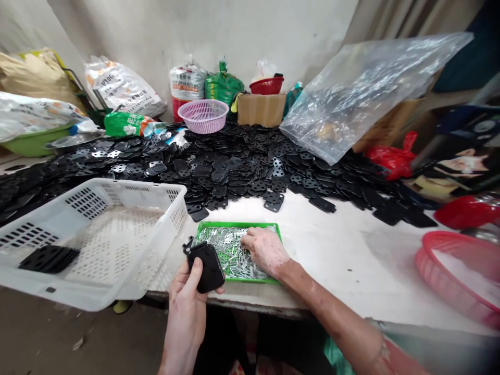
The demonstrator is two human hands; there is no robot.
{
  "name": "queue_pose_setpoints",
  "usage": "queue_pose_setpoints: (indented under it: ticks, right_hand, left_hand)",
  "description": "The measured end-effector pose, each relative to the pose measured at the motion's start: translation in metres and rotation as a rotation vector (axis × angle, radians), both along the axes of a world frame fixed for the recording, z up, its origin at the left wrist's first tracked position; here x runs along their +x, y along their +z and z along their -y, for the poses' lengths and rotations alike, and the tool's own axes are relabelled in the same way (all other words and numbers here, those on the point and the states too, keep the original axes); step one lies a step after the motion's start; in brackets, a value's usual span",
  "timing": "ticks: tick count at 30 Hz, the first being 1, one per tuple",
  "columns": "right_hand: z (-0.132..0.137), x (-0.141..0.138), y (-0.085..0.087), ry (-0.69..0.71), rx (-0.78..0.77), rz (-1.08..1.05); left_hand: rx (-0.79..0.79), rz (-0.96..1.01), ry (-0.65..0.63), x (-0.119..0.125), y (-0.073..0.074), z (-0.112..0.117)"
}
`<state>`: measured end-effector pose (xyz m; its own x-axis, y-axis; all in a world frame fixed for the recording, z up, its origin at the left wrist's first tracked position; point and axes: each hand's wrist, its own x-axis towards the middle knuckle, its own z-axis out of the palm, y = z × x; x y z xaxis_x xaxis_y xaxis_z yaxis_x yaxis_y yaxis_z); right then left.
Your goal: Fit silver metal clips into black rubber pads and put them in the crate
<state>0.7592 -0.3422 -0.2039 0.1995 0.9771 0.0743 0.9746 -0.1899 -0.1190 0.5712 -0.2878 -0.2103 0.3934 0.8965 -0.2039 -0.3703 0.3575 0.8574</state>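
Note:
My left hand (191, 284) is closed around a flat black plate (210, 266) with rounded corners, the thumb pressing its face. Another black part with small lugs shows at that plate's upper left edge; whether it is separate I cannot tell. In front of it lies a shallow green tray (250, 282) filled with small silvery metal pins (234, 255). My right hand (267, 251) reaches into the tray's right side, its fingers bent and drawn together among the pins. Its fingertips are partly hidden, so what they pinch does not show.
A white plastic crate (128, 260) on the left holds a stack of black plates (49, 259). Behind spreads a wide heap of black plates (234, 172). A purple basket (203, 117), a cardboard box (261, 109) and a clear plastic bag (363, 94) stand farther back. At right sits a pink basket (449, 281).

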Motion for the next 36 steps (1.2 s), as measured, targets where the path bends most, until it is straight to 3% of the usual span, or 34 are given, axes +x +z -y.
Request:
queue_pose_setpoints:
  ticks: [9, 19, 26, 33, 36]
  right_hand:
    - [0.008, 0.003, 0.018, 0.049, -0.076, -0.067]
    - [0.01, -0.001, 0.009, 0.096, -0.007, 0.02]
    - [0.012, -0.014, 0.012, 0.351, -0.041, -0.004]
    - [0.0, -0.017, 0.004, 0.268, -0.019, 0.058]
    - [0.001, -0.012, 0.003, 0.249, -0.022, -0.016]
  left_hand:
    - [-0.003, -0.019, 0.04, -0.004, 0.001, -0.001]
    - [0.011, 0.005, 0.038, -0.004, 0.0, -0.002]
    - [0.023, -0.004, 0.049, -0.002, 0.005, 0.001]
    - [0.017, -0.02, 0.052, -0.004, 0.002, 0.001]
    - [0.01, -0.032, 0.061, -0.006, 0.0, 0.0]
